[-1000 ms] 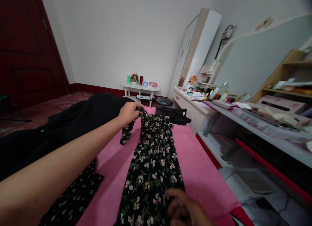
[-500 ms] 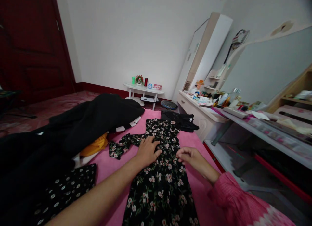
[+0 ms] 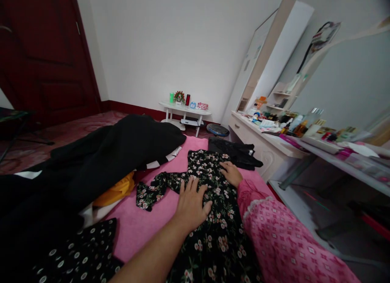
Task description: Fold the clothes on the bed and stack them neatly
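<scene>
A black floral dress (image 3: 210, 169) lies lengthwise on a pink bed cover (image 3: 143, 226), one sleeve spread out to the left. My left hand (image 3: 191, 203) rests flat on the dress's middle, fingers apart. My right hand (image 3: 231, 174), on a pink patterned sleeve, presses flat on the dress's upper right part near the shoulder. Neither hand grips anything.
A heap of black clothes (image 3: 100, 153) with a yellow item (image 3: 117, 190) fills the left of the bed. A black dotted garment (image 3: 73, 254) lies near left. Folded black cloth (image 3: 237, 151) sits at the far end. A cluttered dresser (image 3: 274, 132) stands right; a small white table (image 3: 185, 112) stands by the wall.
My left hand let go of the dress's top and came down flat on its middle. My right hand moved up from the hem to the dress's upper right. The sleeve now lies spread left.
</scene>
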A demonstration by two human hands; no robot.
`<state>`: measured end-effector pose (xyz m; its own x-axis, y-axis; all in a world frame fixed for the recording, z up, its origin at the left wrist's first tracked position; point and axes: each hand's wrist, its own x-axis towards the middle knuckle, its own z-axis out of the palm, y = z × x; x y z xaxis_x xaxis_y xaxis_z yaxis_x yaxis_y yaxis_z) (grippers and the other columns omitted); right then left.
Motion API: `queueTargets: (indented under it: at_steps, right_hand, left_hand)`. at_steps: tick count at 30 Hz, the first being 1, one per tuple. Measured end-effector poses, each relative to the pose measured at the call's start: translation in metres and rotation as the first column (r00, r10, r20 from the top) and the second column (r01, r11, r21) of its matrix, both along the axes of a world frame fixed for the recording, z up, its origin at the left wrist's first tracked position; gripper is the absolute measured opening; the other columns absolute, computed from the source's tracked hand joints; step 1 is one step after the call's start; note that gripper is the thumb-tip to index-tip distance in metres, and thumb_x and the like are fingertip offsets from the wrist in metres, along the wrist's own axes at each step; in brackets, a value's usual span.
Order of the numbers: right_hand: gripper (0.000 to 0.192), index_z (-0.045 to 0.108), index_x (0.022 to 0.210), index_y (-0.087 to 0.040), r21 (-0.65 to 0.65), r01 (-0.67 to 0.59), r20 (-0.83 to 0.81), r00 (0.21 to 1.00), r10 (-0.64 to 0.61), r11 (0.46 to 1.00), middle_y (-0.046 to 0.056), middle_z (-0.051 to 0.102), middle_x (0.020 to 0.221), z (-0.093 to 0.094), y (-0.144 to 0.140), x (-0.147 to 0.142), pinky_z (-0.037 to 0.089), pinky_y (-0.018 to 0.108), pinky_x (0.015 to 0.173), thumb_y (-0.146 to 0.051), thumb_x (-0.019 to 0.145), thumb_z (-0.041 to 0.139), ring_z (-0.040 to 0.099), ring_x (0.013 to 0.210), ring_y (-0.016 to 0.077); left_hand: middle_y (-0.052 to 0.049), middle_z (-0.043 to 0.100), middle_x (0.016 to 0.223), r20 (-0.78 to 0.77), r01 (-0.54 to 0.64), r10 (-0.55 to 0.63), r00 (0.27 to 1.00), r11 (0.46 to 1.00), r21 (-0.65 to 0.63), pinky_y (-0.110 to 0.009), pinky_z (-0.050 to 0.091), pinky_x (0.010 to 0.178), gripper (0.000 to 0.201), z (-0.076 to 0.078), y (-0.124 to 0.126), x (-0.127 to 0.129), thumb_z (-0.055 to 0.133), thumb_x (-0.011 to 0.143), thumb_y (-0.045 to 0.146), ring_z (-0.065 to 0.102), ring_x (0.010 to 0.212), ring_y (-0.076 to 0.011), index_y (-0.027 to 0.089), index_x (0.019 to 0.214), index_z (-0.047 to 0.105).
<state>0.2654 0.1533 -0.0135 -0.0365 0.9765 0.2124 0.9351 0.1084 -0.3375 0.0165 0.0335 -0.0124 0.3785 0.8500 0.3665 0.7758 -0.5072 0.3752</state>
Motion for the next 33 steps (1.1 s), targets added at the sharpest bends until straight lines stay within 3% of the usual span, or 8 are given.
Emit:
queueTargets:
  at_steps: [5,9,14,20,23,26,29,33]
  right_hand:
    - [0.046,0.047,0.135,-0.016,-0.096,-0.006,0.190,0.981,0.024,0.995,0.016,0.043,0.139,0.003,-0.006,-0.013,0.029,0.047,0.105,-0.026,0.091,0.039,0.041,0.126,0.0287]
    - [0.051,0.040,0.139,-0.015,-0.219,-0.071,0.246,0.961,0.126,0.973,0.013,0.034,0.148,0.011,-0.046,-0.021,0.024,0.042,0.110,-0.029,0.090,0.042,0.030,0.136,0.0254]
    - [0.057,0.035,0.142,-0.012,-0.255,-0.229,0.117,0.957,0.265,0.939,0.014,0.027,0.150,0.019,-0.138,-0.017,0.020,0.040,0.113,-0.032,0.089,0.045,0.023,0.139,0.0242]
    - [0.030,0.064,0.108,-0.020,-0.167,-0.279,-0.262,0.937,0.231,0.946,0.010,0.062,0.117,0.056,-0.270,-0.026,0.043,0.037,0.096,-0.035,0.084,0.054,0.057,0.108,0.0222]
    - [0.020,0.065,0.093,-0.021,-0.303,-0.271,-0.377,0.914,0.146,0.914,0.005,0.067,0.092,0.081,-0.330,-0.039,0.047,0.030,0.081,-0.036,0.083,0.056,0.060,0.088,0.0189]
    - [0.035,0.062,0.102,-0.025,-0.449,-0.261,-0.393,0.916,0.074,0.855,0.002,0.066,0.099,0.090,-0.375,-0.050,0.046,0.029,0.082,-0.029,0.069,0.072,0.059,0.092,0.0204]
    - [0.052,0.059,0.108,-0.029,-0.540,-0.174,-0.324,0.946,-0.013,0.823,0.000,0.064,0.105,0.084,-0.403,-0.060,0.044,0.027,0.083,-0.017,0.059,0.073,0.057,0.097,0.0214]
    - [0.030,0.065,0.093,-0.028,-0.602,-0.188,-0.352,0.935,-0.046,0.776,-0.001,0.067,0.092,0.087,-0.421,-0.079,0.045,0.023,0.073,-0.015,0.066,0.063,0.059,0.087,0.0188]
  left_hand:
    - [-0.009,0.044,0.137,0.011,0.000,0.000,1.000,1.000,0.002,-0.054,0.017,0.110,0.040,0.000,0.002,-0.001,0.054,0.081,0.044,0.029,0.134,-0.0311,0.026,0.116,0.054]
    - [-0.007,0.049,0.133,0.052,0.010,-0.010,0.999,1.000,-0.003,-0.052,0.023,0.109,0.025,-0.002,0.006,-0.005,0.052,0.083,0.036,0.036,0.130,-0.0287,0.023,0.104,0.057]
    - [-0.007,0.055,0.120,0.138,0.037,-0.041,0.990,0.999,0.030,-0.044,0.035,0.102,0.014,-0.009,0.011,-0.011,0.053,0.082,0.023,0.049,0.116,-0.0250,0.021,0.094,0.061]
    - [-0.006,0.053,0.123,0.130,0.241,-0.253,0.959,0.965,0.102,-0.039,0.039,0.099,0.032,-0.001,-0.008,-0.016,0.049,0.077,0.007,0.048,0.115,-0.0222,0.023,0.100,0.063]
    - [-0.004,0.050,0.129,0.113,0.394,-0.402,0.909,0.915,0.089,-0.038,0.036,0.103,0.036,0.012,-0.033,-0.017,0.050,0.076,0.008,0.044,0.120,-0.0214,0.024,0.106,0.063]
    - [-0.002,0.049,0.131,0.091,0.573,-0.572,0.815,0.819,0.016,-0.038,0.034,0.104,0.043,0.026,-0.063,-0.018,0.051,0.072,0.006,0.043,0.121,-0.0209,0.027,0.107,0.064]
    - [0.001,0.055,0.124,0.068,0.734,-0.731,0.679,0.675,-0.077,-0.037,0.033,0.105,0.047,0.037,-0.090,-0.019,0.048,0.066,0.001,0.046,0.119,-0.0196,0.029,0.098,0.068]
    - [0.001,0.060,0.114,0.082,0.818,-0.818,0.569,0.554,-0.156,-0.034,0.037,0.101,0.045,0.049,-0.115,-0.030,0.046,0.064,-0.001,0.054,0.108,-0.0173,0.028,0.089,0.070]
